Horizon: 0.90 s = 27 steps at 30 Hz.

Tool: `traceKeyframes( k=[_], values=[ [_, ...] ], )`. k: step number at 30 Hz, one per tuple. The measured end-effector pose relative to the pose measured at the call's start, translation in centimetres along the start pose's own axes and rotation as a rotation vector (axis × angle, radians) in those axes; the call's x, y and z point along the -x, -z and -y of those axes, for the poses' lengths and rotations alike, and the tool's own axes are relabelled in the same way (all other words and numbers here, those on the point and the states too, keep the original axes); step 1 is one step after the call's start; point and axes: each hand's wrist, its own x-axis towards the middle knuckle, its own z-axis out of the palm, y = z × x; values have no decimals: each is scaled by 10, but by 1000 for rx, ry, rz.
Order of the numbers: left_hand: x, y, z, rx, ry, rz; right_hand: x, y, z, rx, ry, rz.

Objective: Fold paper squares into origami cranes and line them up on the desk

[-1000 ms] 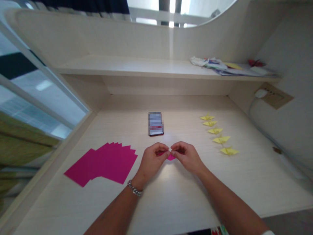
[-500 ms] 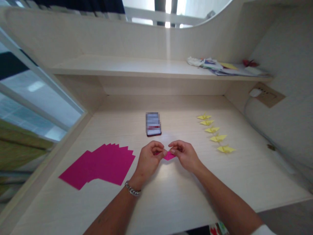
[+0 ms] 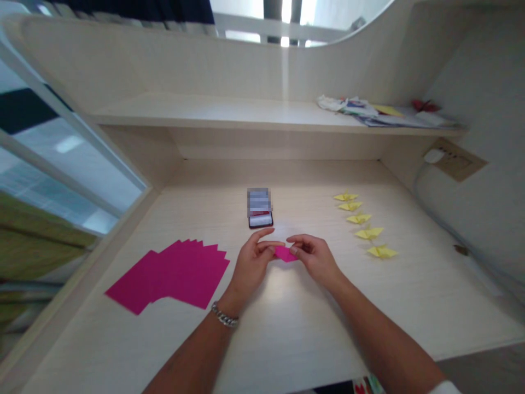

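A small folded piece of pink paper (image 3: pixel 284 254) is held between my two hands above the desk. My left hand (image 3: pixel 256 260) pinches its left side with the thumb and a finger, while the index finger sticks out above. On the other side, my right hand (image 3: pixel 314 256) grips the paper's right end between thumb and fingers. A fan of pink paper sheets (image 3: pixel 184 273) lies left of my left hand. To the right, several folded yellow paper cranes (image 3: pixel 359 219) stand in a slanting row.
A phone (image 3: pixel 261 219) lies beyond my hands, its screen blurred out. Papers (image 3: pixel 373 112) are piled on the shelf (image 3: pixel 205 112) above the desk. At the right, a cable (image 3: pixel 430 210) runs from a wall socket (image 3: pixel 457 158) down to the desk.
My left index finger has lifted and straightened. The pink paper shows a wider, flatter face between the fingers. The whole view has shifted slightly.
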Motion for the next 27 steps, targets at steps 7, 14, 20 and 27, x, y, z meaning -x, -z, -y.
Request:
traceKeyframes(
  k=[7,14,20,27],
  values=[
    [1,-5,13,-149,-48,98,-2,-5,-3,17,41,-119],
    [-2,-1,15,-237,-79,-26,-2,-6,-6,32,-25,12],
    [1,-1,14,-247,-103,15,-3,-3,-5,22,-37,36],
    [1,-1,8,-301,-129,-5,-2,-3,-2,-24,16,1]
  ],
)
